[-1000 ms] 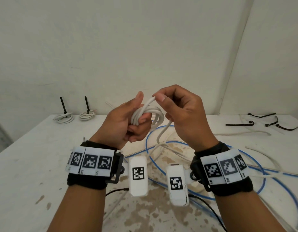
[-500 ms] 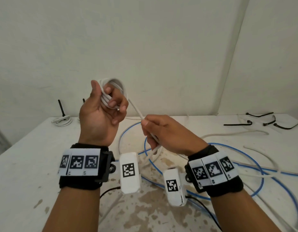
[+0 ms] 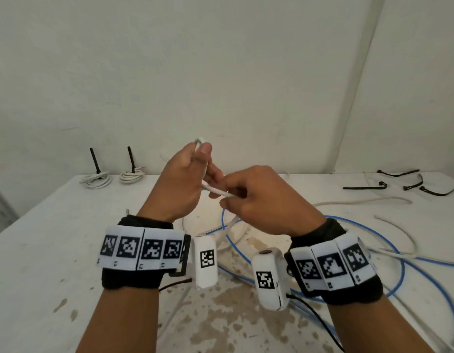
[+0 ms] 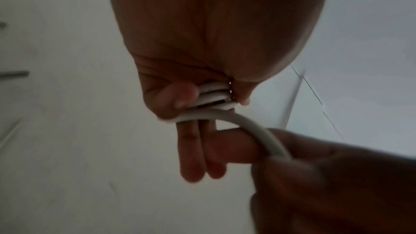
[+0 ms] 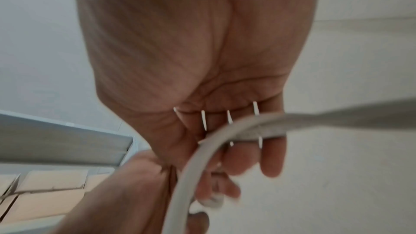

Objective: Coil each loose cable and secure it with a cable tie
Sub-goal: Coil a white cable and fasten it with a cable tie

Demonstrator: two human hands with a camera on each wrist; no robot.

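Note:
My left hand [image 3: 192,174] is raised above the table and grips a small coil of white cable [image 4: 213,93]; several turns lie stacked between its thumb and fingers. My right hand [image 3: 249,197] sits just right of it and pinches the free run of the same white cable [image 3: 217,190], which bends away from the coil [image 5: 202,150] and drops to the table [image 3: 42,238]. A loose blue cable [image 3: 399,256] loops on the table under my right wrist. Black cable ties [image 3: 362,187] lie at the back right.
Two coiled white cables [image 3: 96,180] [image 3: 131,176], each with a black tie standing up, rest at the back left near the wall. More loose white cable [image 3: 361,201] trails across the right side. The table surface is stained in the middle.
My left hand came down and to the right with the coil. My right hand rose and closed in on it, bringing the cable's free run across to the coil.

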